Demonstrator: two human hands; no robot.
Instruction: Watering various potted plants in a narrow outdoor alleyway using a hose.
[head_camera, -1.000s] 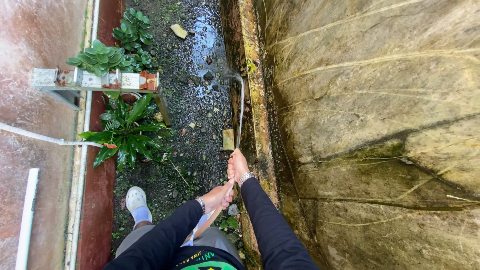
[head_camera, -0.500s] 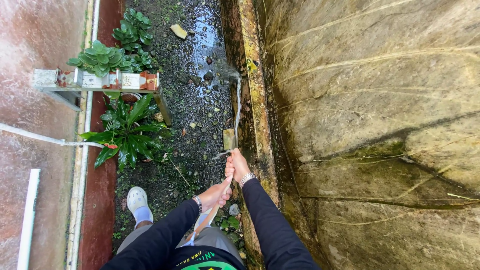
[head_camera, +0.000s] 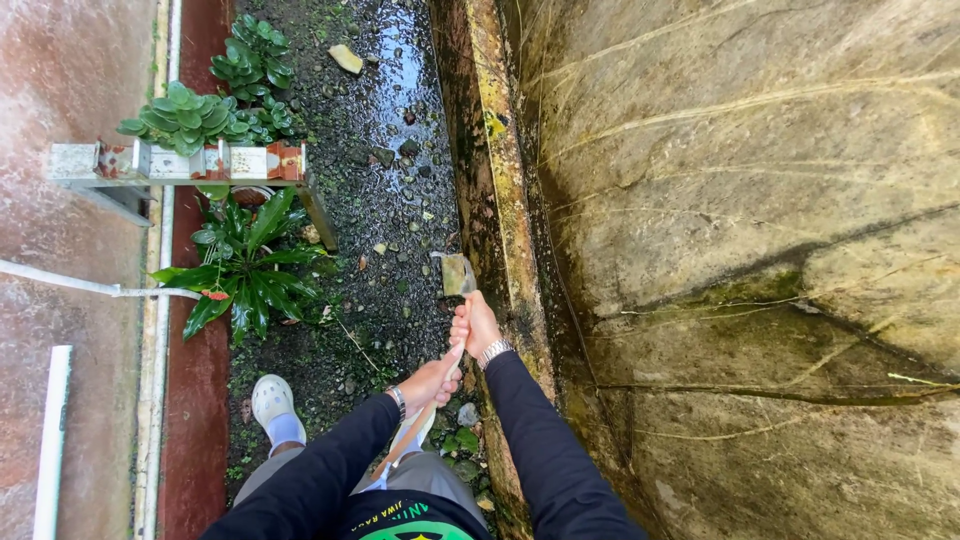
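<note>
Both my hands grip a thin pale hose (head_camera: 453, 361) that runs up from my lap. My right hand (head_camera: 474, 324), with a metal watch on its wrist, is closed around the hose's tip. My left hand (head_camera: 430, 383), wearing a bracelet, is closed around the hose a little lower. A short spurt of water (head_camera: 447, 262) leaves the tip just ahead of my right hand, over a yellowish flat stone (head_camera: 456, 276). The hose tip itself is hidden inside my fingers. Wet dark gravel (head_camera: 385, 200) lies in front of my hands.
A mossy concrete wall (head_camera: 740, 230) rises on the right, with a yellowed ledge (head_camera: 500, 170) at its foot. Leafy plants (head_camera: 245, 265) and a tiled planter (head_camera: 180, 160) stand on the left, beside a white pipe (head_camera: 70, 283). My white shoe (head_camera: 270, 400) rests on the gravel.
The long water jet that reached far along the foot of the wall has shrunk to a short spurt near my right hand. Both hands keep their hold on the hose.
</note>
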